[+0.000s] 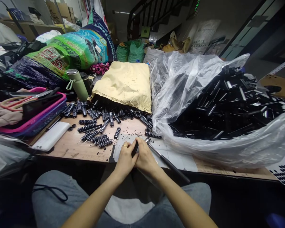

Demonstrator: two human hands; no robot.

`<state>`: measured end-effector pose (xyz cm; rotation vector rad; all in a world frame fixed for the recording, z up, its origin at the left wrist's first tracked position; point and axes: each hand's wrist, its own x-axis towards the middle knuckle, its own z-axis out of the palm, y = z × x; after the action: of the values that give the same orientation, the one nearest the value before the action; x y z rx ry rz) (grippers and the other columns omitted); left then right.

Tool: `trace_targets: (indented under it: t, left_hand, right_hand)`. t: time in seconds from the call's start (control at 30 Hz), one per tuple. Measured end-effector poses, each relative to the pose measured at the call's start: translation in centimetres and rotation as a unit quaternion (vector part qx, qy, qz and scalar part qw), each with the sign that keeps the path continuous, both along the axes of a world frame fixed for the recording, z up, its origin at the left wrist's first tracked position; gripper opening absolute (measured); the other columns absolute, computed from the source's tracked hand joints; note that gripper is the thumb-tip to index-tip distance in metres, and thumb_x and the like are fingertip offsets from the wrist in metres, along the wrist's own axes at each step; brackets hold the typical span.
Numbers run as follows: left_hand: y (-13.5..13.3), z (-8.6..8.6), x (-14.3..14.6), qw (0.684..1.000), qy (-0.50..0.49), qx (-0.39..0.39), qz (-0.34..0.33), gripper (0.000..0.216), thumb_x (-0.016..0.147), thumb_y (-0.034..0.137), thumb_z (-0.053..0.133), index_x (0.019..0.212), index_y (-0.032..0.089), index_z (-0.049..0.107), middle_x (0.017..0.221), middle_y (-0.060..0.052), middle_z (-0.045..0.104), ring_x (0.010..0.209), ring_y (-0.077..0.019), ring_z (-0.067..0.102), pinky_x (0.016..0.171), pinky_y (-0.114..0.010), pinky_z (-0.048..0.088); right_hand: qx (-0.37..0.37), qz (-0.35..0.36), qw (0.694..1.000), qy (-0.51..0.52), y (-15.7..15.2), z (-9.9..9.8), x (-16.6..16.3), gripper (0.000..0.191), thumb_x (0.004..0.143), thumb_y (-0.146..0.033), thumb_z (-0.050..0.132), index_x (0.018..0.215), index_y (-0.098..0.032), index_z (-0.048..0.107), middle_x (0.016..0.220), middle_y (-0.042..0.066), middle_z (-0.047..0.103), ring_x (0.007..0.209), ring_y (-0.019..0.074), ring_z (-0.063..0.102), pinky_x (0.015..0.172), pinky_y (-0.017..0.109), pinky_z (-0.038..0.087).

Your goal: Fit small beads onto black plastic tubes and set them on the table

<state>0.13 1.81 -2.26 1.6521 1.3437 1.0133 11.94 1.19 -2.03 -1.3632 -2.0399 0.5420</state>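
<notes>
My left hand (125, 158) and my right hand (146, 156) meet over the table's front edge, both closed around a small black plastic piece (134, 149). Most of that piece is hidden by my fingers. Just right of my right hand lies a hammer (167, 161), its metal head close to my fingertips and its black handle reaching past the edge. Beneath my hands is a pale flat board (187, 161). Several black cylinders with a white checked pattern (104, 140) are piled to the left, some with thin metal pins sticking out.
A big clear plastic bag (175, 98) full of glossy black pieces (218, 107) fills the right. A cream sack (127, 82) stands at the back. On the left are a green flask (78, 85), a white slab-like box (51, 136) and a pink basket (30, 122) with scissors.
</notes>
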Motion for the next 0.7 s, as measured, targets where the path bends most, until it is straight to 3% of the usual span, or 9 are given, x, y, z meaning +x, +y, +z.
trace_targets:
  t: [0.13, 0.2, 0.27, 0.33, 0.4, 0.5, 0.7]
  left_hand:
    - [-0.3, -2.0, -1.3, 0.968, 0.176, 0.148, -0.106, 0.041, 0.082, 0.011, 0.040, 0.122, 0.017, 0.047, 0.100, -0.013, 0.055, 0.096, -0.0227, 0.051, 0.084, -0.040, 0.043]
    - [0.0, -2.7, -2.2, 0.936, 0.228, 0.215, -0.162, 0.039, 0.084, 0.008, 0.035, 0.122, 0.015, 0.046, 0.100, -0.014, 0.056, 0.094, -0.0210, 0.053, 0.081, -0.036, 0.044]
    - [0.2, -2.9, -2.8, 0.899, 0.279, 0.280, -0.192, 0.038, 0.085, 0.008, 0.036, 0.121, 0.013, 0.045, 0.099, -0.014, 0.057, 0.092, -0.0201, 0.053, 0.077, -0.034, 0.044]
    - [0.4, -2.7, -3.0, 0.866, 0.326, 0.324, -0.195, 0.035, 0.085, 0.010, 0.038, 0.119, 0.013, 0.046, 0.098, -0.013, 0.059, 0.089, -0.0194, 0.053, 0.076, -0.035, 0.043]
    - [0.5, -2.2, -3.0, 0.847, 0.364, 0.344, -0.180, 0.033, 0.086, 0.010, 0.037, 0.116, 0.015, 0.048, 0.098, -0.011, 0.061, 0.087, -0.0189, 0.054, 0.077, -0.037, 0.040]
    - [0.4, -1.7, -2.9, 0.835, 0.395, 0.352, -0.152, 0.033, 0.086, 0.009, 0.036, 0.114, 0.017, 0.051, 0.100, -0.009, 0.062, 0.089, -0.0186, 0.054, 0.081, -0.040, 0.036]
    - [-0.8, -2.7, -1.5, 0.826, 0.427, 0.349, -0.113, 0.035, 0.087, 0.015, 0.036, 0.120, 0.014, 0.048, 0.116, -0.009, 0.057, 0.104, -0.0198, 0.051, 0.093, -0.041, 0.031]
  right_hand:
    - [0.028, -0.090, 0.988, -0.121, -1.2, -0.4, 3.0, 0.070, 0.064, -0.025, 0.065, 0.126, -0.017, 0.034, 0.126, 0.017, 0.039, 0.117, 0.0310, 0.037, 0.093, 0.047, 0.035]
    - [0.022, -0.194, 0.959, -0.206, -2.2, -0.2, 5.8, 0.046, 0.069, -0.034, 0.063, 0.109, -0.017, 0.049, 0.113, 0.017, 0.048, 0.106, 0.0321, 0.044, 0.084, 0.046, 0.039]
    - [-0.018, -0.247, 0.930, -0.272, -3.2, 0.4, 8.2, 0.021, 0.078, -0.037, 0.053, 0.086, -0.017, 0.054, 0.091, 0.013, 0.056, 0.089, 0.0289, 0.052, 0.072, 0.041, 0.041]
    - [-0.077, -0.248, 0.928, -0.269, -4.3, 1.2, 9.6, 0.023, 0.085, -0.039, 0.042, 0.076, -0.019, 0.050, 0.071, 0.006, 0.056, 0.070, 0.0229, 0.055, 0.061, 0.033, 0.041]
    - [-0.114, -0.241, 0.944, -0.195, -5.4, 2.1, 9.5, 0.027, 0.088, -0.042, 0.032, 0.076, -0.021, 0.046, 0.061, 0.001, 0.053, 0.056, 0.0176, 0.052, 0.054, 0.027, 0.038]
    - [-0.112, -0.234, 0.963, -0.075, -6.8, 2.8, 8.0, 0.035, 0.091, -0.044, 0.019, 0.076, -0.022, 0.042, 0.055, -0.002, 0.048, 0.048, 0.0136, 0.048, 0.050, 0.023, 0.035]
    - [-0.171, -0.170, 0.961, -0.137, -7.1, 3.6, 6.1, 0.040, 0.090, -0.046, 0.021, 0.062, -0.022, 0.038, 0.048, -0.002, 0.046, 0.045, 0.0143, 0.047, 0.046, 0.023, 0.028]
